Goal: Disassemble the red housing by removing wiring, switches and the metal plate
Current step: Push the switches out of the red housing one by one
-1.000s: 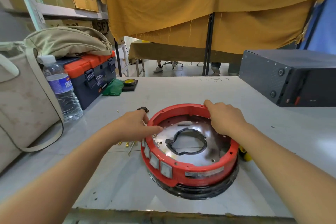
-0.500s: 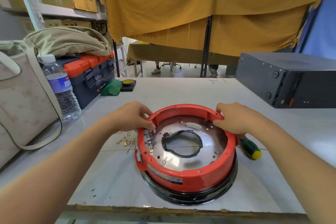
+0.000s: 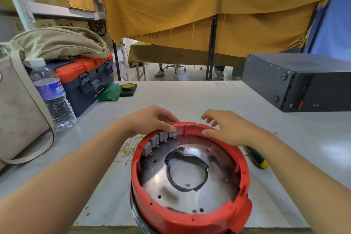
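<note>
The red housing [image 3: 190, 220] sits at the table's near edge on a black ring. Inside it lies the shiny metal plate [image 3: 190, 201] with a torn black gasket [image 3: 171, 176] round its centre hole. Several grey switches [image 3: 157, 138] line the inner wall at the far left. My left hand [image 3: 150, 121] grips the far-left rim, fingertips curled over the rim onto the last switch. My right hand [image 3: 231, 129] rests on the far-right rim with the thumb on the edge and the fingers lifted and loose.
Loose wires with brass terminals [image 3: 131, 146] lie left of the housing, and a green-yellow screwdriver [image 3: 257, 158] lies to its right. At the left stand a water bottle [image 3: 55, 97], a toolbox [image 3: 85, 81] and a beige bag [image 3: 17, 104]. A black case [image 3: 303, 81] occupies the far right.
The housing has turned, so the switches went from the near left to the far left. Both hands slid along the rim toward the far side, and the right fingers lifted.
</note>
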